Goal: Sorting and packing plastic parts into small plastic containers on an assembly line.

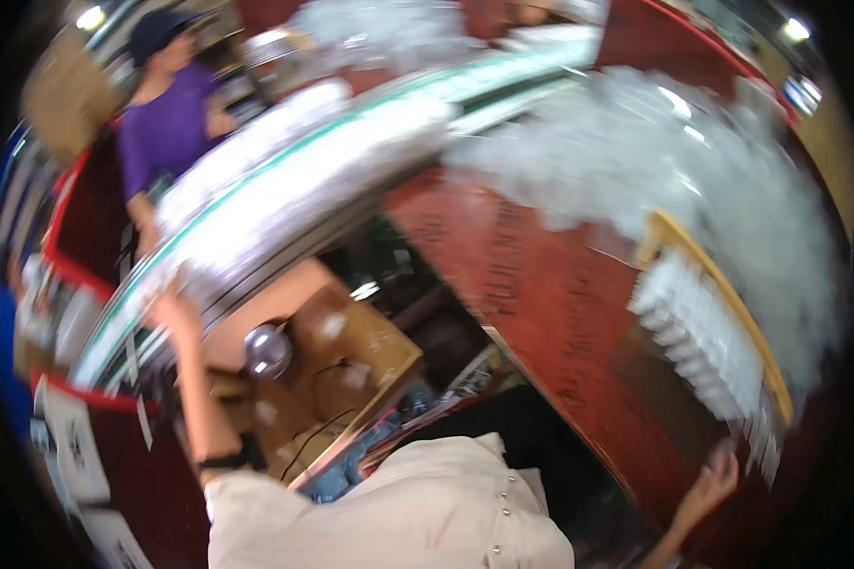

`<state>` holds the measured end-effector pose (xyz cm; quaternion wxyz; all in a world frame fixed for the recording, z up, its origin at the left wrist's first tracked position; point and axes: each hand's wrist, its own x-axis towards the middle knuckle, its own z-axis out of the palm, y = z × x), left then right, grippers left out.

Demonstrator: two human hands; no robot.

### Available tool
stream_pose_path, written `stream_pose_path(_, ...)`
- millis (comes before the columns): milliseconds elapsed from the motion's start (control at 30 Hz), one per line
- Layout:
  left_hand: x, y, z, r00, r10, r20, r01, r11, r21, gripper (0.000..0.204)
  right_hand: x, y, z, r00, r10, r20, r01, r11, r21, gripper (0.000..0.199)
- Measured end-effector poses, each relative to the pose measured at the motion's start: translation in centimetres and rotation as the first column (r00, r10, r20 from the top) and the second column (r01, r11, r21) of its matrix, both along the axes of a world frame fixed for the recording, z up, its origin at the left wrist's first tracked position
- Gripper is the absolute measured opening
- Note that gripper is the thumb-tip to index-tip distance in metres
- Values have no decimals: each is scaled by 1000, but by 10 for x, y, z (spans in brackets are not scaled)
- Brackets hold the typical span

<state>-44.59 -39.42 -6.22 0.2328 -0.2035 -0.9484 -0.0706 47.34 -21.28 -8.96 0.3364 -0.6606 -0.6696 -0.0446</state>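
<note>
Two bare hands are spread wide here, one out to each side of a beige buttoned shirt [389, 512]! Over on the left, the left hand [174, 305], with a dark band [224, 462] on its arm, is up at the near edge of a long, pale, green-edged band [114, 327]. It's badly blurred, so whether the fingers grip anything cannot be told. Along that band lies a glossy, whitish translucent bundle [327, 171], just beyond the fingers.

Across to the right, the right hand [710, 486] is over the red surface with dark markings [503, 266], fingers loosely bent; blur hides whether they hold or touch anything. Just beside it, the lower end of a stack of white ribbed pieces [697, 332], slanting along a curved yellow strip [733, 308]. Behind that, a big heap of clear plastic [731, 161] on the same surface!

Down between the arms, an open brown cardboard box [380, 346], a round, shiny, purplish globe [268, 351] at its left side. And across the band, a co-worker in a purple top [166, 128] and dark cap [158, 36], one hand down near the band's far edge.
</note>
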Motion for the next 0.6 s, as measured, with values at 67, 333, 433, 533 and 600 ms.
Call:
stream_pose_path(67,26,22,-13,855,-143,-499,148,989,-30,57,-114,-12,28,872,62,-485,-133,984,-114,46)
stream_pose_path(333,465,217,22,-513,-793,329,806,-315,500,100,-147,58,66,207,290,-934,-213,946,246,71)
stream_pose_path(433,560,244,24,-626,-744,234,777,-566,278,74,-162,81,76,-76,376,-924,-145,912,383,64)
stream_pose_path(533,585,253,-4,-676,-706,210,736,-660,153,51,-161,76,81,-113,323,-939,-148,930,338,63)
stream_pose_path(600,567,260,-22,-917,-367,155,395,-785,478,48,-155,71,87,-31,369,-929,-260,895,364,66)
